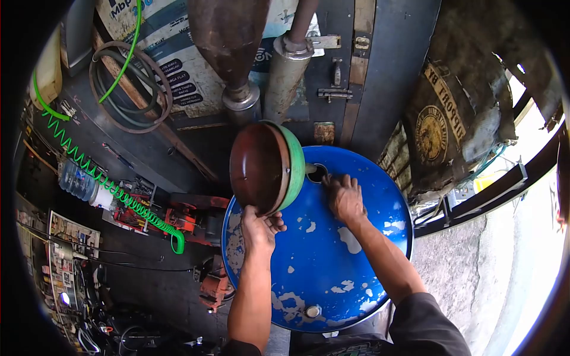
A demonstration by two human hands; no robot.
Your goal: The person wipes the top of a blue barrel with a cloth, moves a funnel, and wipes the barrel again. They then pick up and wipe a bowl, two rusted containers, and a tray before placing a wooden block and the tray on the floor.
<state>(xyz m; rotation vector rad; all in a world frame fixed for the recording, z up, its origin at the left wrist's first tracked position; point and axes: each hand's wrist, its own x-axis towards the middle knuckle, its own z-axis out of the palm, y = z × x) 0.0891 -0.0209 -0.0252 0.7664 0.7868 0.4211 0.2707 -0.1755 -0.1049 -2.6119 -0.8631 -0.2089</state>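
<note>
My left hand (259, 229) grips the lower rim of a green funnel (294, 172), which is tipped on its side so that its wide, reddish-brown inside (255, 169) faces left. The funnel's narrow spout (310, 169) points right, at the round opening (317, 173) in the top of a blue drum (320, 237). Just right of that opening is my right hand (348, 200), its fingers curled and the foremost one at the hole's edge. Whatever those fingers hold, if anything, is hidden. The drum's blue paint is worn off in patches.
A small capped bung (312, 311) sits on the drum's near side. Two rusty exhaust-like pipes (291, 77) stand behind the drum. On the left are a green coiled hose (127, 204), a red machine (181, 216) and a water bottle (77, 181). Worn sacking (439, 136) hangs at right.
</note>
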